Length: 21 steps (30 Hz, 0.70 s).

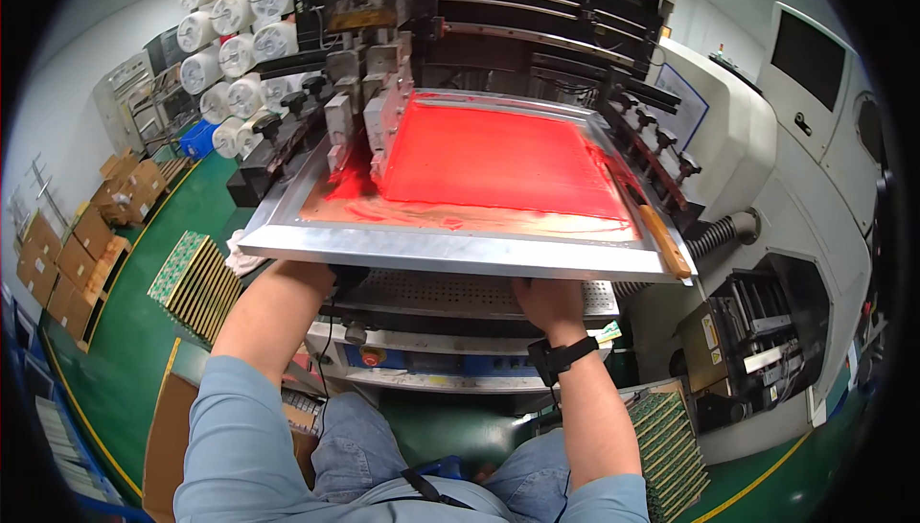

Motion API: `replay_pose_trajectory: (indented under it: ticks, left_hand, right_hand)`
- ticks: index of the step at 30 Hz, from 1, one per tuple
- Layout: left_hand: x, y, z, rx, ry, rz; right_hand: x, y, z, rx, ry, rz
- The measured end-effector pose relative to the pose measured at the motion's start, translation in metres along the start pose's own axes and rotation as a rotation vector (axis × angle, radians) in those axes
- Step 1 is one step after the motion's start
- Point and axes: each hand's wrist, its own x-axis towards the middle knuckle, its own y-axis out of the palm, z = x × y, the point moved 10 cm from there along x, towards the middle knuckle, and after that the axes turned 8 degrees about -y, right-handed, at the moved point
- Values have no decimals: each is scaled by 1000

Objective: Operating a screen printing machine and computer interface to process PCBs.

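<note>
A silver metal screen-printing frame (460, 247) tilts over the machine in front of me. Bright red ink (508, 161) covers most of its mesh, with thicker smears at the left and right. My left forearm (273, 317) reaches beneath the frame's front left part, and the left hand's fingers are hidden there. Under the front edge, right of the middle, is my right hand (554, 304), its back showing and its fingers out of sight. A black band (563, 358) circles the right wrist. An ink spatula with a wooden handle (664, 240) lies along the frame's right side.
The squeegee head (383, 120) hangs over the frame's left part. Below the frame sits a perforated metal bed (450, 301). Black clamp knobs (661, 139) line the right rail. Stacked green boards (196, 278) stand at left, with another board stack (666, 451) at lower right.
</note>
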Motion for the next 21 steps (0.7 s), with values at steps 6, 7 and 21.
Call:
replay_pose_trajectory:
  ticks: [6, 7, 21]
  left_hand:
    - [-20, 4, 23, -22, -81, -8]
    - [-16, 5, 23, -28, -88, -12]
    - [-57, -47, 20, -43, -14, -107]
  right_hand:
    - [3, -1, 1, 82, 22, 10]
    - [3, -1, 0, 76, 19, 8]
    - [3, -10, 2, 9, 23, -95]
